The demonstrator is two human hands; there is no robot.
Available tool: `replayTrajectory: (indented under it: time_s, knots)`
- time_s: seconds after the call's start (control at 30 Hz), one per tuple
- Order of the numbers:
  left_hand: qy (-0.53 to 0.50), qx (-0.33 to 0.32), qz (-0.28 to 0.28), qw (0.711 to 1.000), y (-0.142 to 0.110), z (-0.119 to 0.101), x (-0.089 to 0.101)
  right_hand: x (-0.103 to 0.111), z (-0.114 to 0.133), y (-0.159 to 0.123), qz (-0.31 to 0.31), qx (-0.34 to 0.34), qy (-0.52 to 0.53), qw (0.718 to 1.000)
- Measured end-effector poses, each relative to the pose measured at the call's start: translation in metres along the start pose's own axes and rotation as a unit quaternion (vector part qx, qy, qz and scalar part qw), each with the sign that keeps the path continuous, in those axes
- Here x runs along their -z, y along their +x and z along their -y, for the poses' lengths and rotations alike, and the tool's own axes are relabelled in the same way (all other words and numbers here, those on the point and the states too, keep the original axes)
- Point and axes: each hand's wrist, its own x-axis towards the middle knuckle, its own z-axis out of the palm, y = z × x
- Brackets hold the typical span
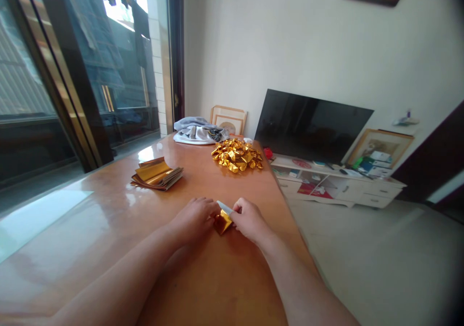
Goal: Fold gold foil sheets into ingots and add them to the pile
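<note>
Gold foil [222,223], folded into a small wedge, sits on the polished wooden surface [105,181] near the lower middle of the frame, pinched between the left hand [194,219] and the right hand [250,221], their fingers closing narrowly on it from both sides. Upper left of it lies a stack of gold-backed sheets [156,175]; farther up, a loose heap of folded gold pieces [236,155] sits beside a crumpled grey cloth [199,133].
</note>
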Motion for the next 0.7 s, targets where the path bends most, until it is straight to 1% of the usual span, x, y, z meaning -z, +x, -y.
replayTrajectory:
  time_s: [0.1,0.2,0.27,0.33,0.4,0.47,0.6,0.7]
  knots:
    - [-0.035,-0.031,0.028,0.999,0.0,-0.004,0.001,0.002,-0.003,-0.001,0.015,-0.009,-0.006,1.0]
    - [-0.049,-0.038,0.049,0.997,-0.002,-0.007,0.004,0.011,-0.001,-0.001,0.017,-0.013,-0.03,0.999]
    - [-0.055,-0.032,0.06,0.996,-0.003,-0.008,0.006,0.02,0.004,-0.002,-0.004,0.023,-0.059,0.998]
    - [-0.055,-0.029,0.065,0.996,-0.003,-0.009,0.007,0.028,0.011,-0.003,-0.009,0.097,-0.087,0.991]
    - [-0.051,-0.039,0.063,0.996,-0.003,-0.009,0.008,0.034,0.018,-0.006,0.02,0.168,-0.111,0.979]
    - [-0.049,-0.058,0.062,0.995,-0.002,-0.009,0.009,0.038,0.023,-0.009,0.065,0.205,-0.135,0.967]
    - [-0.064,-0.071,0.07,0.993,-0.002,-0.01,0.01,0.041,0.022,-0.014,0.144,0.208,-0.173,0.952]
    - [-0.064,-0.077,0.073,0.992,-0.002,-0.012,0.013,0.041,0.018,-0.015,0.17,0.207,-0.166,0.949]
